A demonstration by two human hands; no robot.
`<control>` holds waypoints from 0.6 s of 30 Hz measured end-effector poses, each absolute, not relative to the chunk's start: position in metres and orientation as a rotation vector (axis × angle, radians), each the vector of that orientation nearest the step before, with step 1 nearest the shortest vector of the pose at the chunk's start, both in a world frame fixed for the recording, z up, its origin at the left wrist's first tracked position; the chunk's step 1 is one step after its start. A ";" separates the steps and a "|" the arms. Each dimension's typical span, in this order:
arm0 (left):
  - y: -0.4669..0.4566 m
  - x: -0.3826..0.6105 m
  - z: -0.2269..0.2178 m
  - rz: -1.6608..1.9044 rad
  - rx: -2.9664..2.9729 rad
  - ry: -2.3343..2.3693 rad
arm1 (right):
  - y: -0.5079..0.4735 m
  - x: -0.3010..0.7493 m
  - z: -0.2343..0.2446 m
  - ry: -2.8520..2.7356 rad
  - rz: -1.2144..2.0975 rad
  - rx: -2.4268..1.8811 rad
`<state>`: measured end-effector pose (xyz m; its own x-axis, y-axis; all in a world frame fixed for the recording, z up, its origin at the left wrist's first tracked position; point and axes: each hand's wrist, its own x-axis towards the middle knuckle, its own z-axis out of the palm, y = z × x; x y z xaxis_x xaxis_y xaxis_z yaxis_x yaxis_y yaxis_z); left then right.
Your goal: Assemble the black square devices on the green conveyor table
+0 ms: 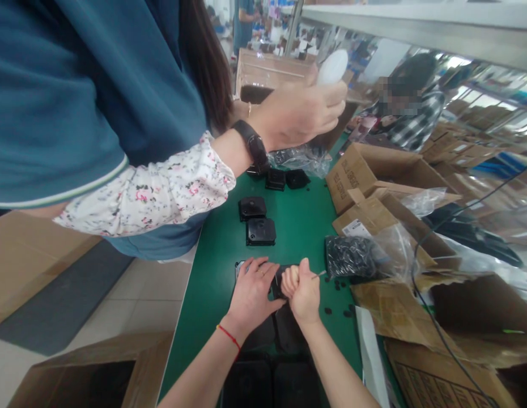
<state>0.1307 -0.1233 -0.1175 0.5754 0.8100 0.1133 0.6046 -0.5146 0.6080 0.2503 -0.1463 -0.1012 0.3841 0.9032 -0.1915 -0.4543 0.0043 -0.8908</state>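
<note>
My left hand (255, 290) lies with fingers stretched out on a flat black housing (277, 290), its thumb pointing toward my right hand. Closed in a fist, my right hand (305, 289) rests at the housing's right side. A thin, pale metal-looking tool (320, 274) pokes out of this fist; its kind cannot be made out. Two more black housings, one (261, 231) in front of the other (252, 208), lie farther up the green table (221, 266). Several dark housings (249, 382) sit close to me under my forearms.
At left a co-worker in a blue shirt (153, 113) holds a white rounded object (332, 67) over the table. Small black pieces (338, 283) lie right of my hands, near a plastic-wrapped black pack (351, 256). Open cardboard boxes (382, 175) and a dark cable (433, 317) line the right.
</note>
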 end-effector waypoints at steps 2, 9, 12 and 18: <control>-0.123 0.131 -0.117 0.506 2.292 1.131 | -0.150 0.257 -0.097 -0.421 1.118 -1.060; -0.128 0.128 -0.119 0.477 2.281 1.118 | -0.173 0.276 -0.085 -0.260 1.020 -1.051; -0.137 0.128 -0.120 0.435 2.277 1.116 | -0.178 0.278 -0.086 -0.176 0.986 -1.081; -0.140 0.118 -0.110 0.483 2.251 1.066 | -0.194 0.308 -0.076 -0.180 0.921 -1.270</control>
<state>0.1181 -0.1397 -0.1097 0.6122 0.7877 0.0689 0.5713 -0.5009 0.6501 0.3078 -0.1936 -0.0759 0.6438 0.6755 -0.3595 -0.4911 0.0045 -0.8711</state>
